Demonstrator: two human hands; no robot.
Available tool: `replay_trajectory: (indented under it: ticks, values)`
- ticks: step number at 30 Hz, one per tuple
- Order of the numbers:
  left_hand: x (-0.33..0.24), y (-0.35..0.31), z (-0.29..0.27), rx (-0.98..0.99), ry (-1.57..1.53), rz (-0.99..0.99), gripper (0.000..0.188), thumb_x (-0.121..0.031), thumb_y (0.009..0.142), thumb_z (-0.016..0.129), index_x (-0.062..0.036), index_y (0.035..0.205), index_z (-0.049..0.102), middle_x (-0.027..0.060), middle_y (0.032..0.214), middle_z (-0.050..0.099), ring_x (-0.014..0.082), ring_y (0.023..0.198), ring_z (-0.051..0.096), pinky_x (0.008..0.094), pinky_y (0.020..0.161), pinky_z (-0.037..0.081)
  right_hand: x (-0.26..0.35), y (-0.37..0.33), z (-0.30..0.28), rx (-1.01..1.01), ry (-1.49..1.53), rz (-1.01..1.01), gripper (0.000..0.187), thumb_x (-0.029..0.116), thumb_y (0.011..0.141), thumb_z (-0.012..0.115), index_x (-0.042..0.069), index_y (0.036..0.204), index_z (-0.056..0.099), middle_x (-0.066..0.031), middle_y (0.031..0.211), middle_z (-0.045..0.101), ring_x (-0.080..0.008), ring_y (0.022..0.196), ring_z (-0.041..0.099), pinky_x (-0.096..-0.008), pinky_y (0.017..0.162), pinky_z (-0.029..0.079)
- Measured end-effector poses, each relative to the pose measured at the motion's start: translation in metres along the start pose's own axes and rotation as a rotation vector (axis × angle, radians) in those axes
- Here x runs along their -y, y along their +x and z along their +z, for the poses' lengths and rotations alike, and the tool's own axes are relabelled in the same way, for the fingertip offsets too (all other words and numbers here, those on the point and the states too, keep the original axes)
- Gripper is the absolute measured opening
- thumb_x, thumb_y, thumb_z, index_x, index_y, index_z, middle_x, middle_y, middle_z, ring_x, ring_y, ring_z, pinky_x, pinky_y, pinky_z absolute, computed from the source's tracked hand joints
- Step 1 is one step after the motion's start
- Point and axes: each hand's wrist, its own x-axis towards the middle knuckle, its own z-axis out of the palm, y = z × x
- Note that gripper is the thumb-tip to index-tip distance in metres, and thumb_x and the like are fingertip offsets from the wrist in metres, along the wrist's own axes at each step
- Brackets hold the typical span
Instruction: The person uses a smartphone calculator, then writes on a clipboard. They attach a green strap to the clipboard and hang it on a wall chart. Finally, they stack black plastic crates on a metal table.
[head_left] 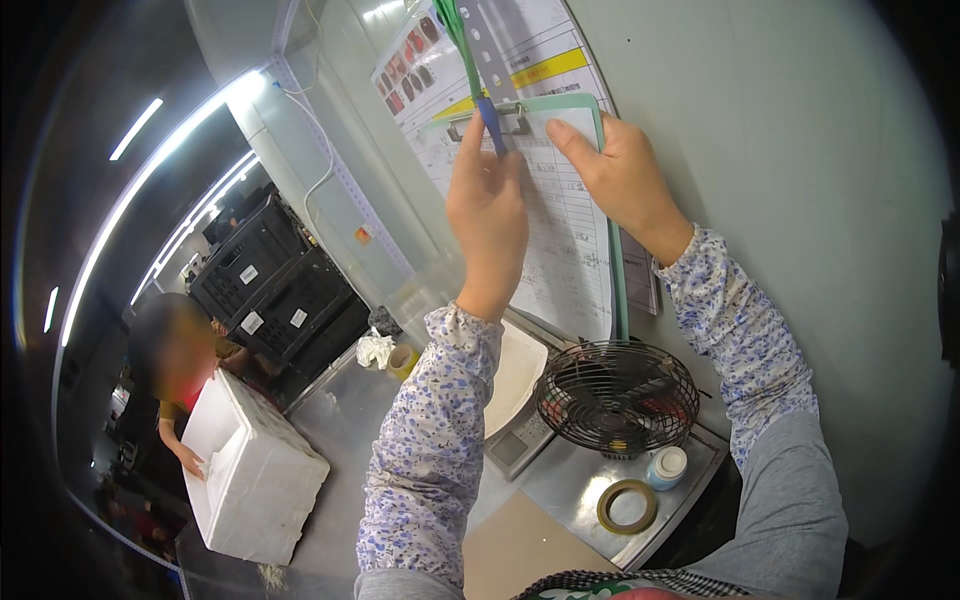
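Observation:
A green clipboard (617,262) with a metal clip holds a printed form (562,232) with handwriting, up against the wall. My right hand (625,180) grips its upper right edge, thumb on the paper and fingers behind the board. In front of the form, just below the clip, my left hand (488,215) is closed with its fingers on a slim blue pen (489,122). From the pen's upper end a green cord (457,40) runs upward. More printed sheets (545,68) with a yellow band hang behind the board.
Below my hands are a black wire fan (618,397), a scale (517,445) with a pale tray (512,385), a tape roll (627,507) and a small bottle (667,467). At left, a person handles a white foam box (265,480). Black crates (272,285) stand behind.

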Motion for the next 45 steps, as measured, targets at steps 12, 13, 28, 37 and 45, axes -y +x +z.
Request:
replay_trajectory:
  ticks: [12,13,28,37,45]
  values:
    - [-0.019,0.006,0.003,0.033,0.017,0.107,0.051,0.002,0.09,0.06,-0.0088,0.138,0.048,-0.0037,0.082,0.054,0.0026,0.068,0.049,0.0177,0.06,0.041,-0.004,-0.005,0.003,-0.011,-0.015,-0.09,0.03,0.023,0.091,0.057,-0.005,0.099,0.064,-0.0186,0.075,0.067,-0.0284,0.065,0.066,-0.0363,0.06,0.05]
    - [-0.024,0.009,0.005,0.049,0.038,0.156,0.051,0.001,0.09,0.06,-0.0083,0.138,0.049,-0.0035,0.081,0.055,0.0028,0.068,0.049,0.0178,0.059,0.041,-0.005,-0.005,0.003,-0.018,-0.022,-0.119,0.03,0.023,0.091,0.057,-0.005,0.101,0.063,-0.0194,0.075,0.066,-0.0301,0.065,0.065,-0.037,0.06,0.05]
    - [-0.061,0.018,0.006,0.14,0.34,0.173,0.043,-0.001,0.083,0.059,-0.0021,0.126,0.058,0.0135,0.086,0.061,0.0239,0.072,0.06,0.0321,0.066,0.048,0.01,-0.003,-0.004,0.078,-0.273,-0.212,0.048,0.024,0.094,0.046,-0.02,0.113,0.053,-0.0229,0.057,0.055,-0.0372,0.053,0.059,-0.044,0.053,0.047]
    - [-0.062,0.026,0.004,0.189,0.323,0.121,0.042,-0.002,0.088,0.062,-0.0038,0.13,0.057,-0.0028,0.072,0.059,0.0028,0.062,0.047,0.0185,0.056,0.041,0.008,-0.002,-0.003,0.002,-0.328,-0.318,0.04,0.021,0.093,0.048,-0.016,0.102,0.057,-0.0212,0.055,0.055,-0.0371,0.051,0.057,-0.0447,0.051,0.046]
    - [-0.052,0.017,0.008,0.085,0.358,0.322,0.042,0.001,0.087,0.059,-0.0036,0.128,0.057,0.0045,0.079,0.059,0.0111,0.067,0.052,0.0236,0.061,0.044,0.01,-0.003,-0.001,-0.014,-0.293,-0.341,0.03,0.02,0.093,0.048,-0.007,0.083,0.055,-0.0198,0.053,0.054,-0.0363,0.049,0.057,-0.0444,0.049,0.045]
